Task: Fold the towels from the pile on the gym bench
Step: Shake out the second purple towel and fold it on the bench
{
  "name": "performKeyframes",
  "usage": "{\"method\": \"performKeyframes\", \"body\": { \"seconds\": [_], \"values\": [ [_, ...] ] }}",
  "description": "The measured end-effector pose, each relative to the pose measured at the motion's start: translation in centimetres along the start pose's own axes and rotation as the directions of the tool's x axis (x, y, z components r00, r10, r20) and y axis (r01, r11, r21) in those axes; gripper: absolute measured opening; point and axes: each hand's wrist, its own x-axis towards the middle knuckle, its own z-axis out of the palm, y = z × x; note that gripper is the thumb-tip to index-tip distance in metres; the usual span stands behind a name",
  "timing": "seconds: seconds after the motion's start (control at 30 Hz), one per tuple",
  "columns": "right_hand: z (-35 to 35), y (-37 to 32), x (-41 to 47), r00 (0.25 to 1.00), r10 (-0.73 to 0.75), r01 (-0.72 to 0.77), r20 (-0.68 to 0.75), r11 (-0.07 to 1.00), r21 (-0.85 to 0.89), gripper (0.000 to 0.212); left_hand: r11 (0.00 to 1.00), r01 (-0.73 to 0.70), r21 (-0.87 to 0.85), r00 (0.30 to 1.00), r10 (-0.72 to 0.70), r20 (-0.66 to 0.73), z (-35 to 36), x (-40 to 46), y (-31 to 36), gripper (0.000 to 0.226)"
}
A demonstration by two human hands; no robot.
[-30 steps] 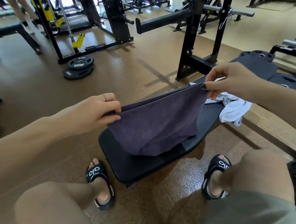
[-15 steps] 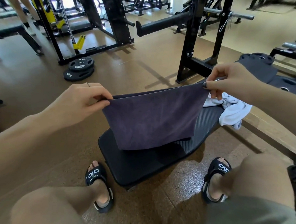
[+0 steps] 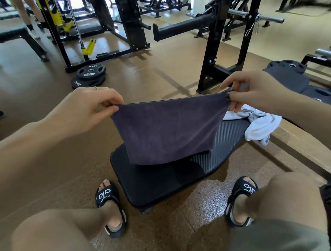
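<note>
Fold step: purple towel [image 3: 168,132] pinched taut by left hand [image 3: 89,107] and right hand [image 3: 253,92]; next, lower flat onto table [image 3: 163,181].

Gym floor, black steel racks [image 3: 224,48], barbell [image 3: 251,14], weight plates [image 3: 89,75] on brown rubber flooring [image 3: 159,69], padded bench [image 3: 162,180]

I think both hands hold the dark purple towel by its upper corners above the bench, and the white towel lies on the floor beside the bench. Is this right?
Not quite. Both hands, left and right, do pinch the dark purple towel by its upper corners above the bench. But the head view shows the white towel lying crumpled on the bench, partly over its edge, not on the floor.
</note>
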Motion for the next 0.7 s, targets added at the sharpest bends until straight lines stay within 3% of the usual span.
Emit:
{"method": "performKeyframes", "body": {
  "seconds": [0.17,0.5,0.7],
  "values": [
    [0.1,-0.5,0.0,1.0,0.005,-0.005,0.006,0.999,-0.032,0.014,0.999,0.02,0.037,0.999,-0.018,-0.038,0.0,-0.3,-0.6,0.023],
    [0.2,-1.2,0.5,0.999,0.046,-0.046,0.0,0.994,0.095,0.002,0.992,0.012,0.124,0.994,0.002,-0.113,0.0,-0.6,-1.2,0.021],
    [0.8,-0.2,1.1,0.999,-0.031,0.031,-0.024,1.0,0.003,0.004,0.982,0.018,0.187,0.994,0.003,-0.112,0.7,-0.4,-1.8,0.02]
  ]
}}
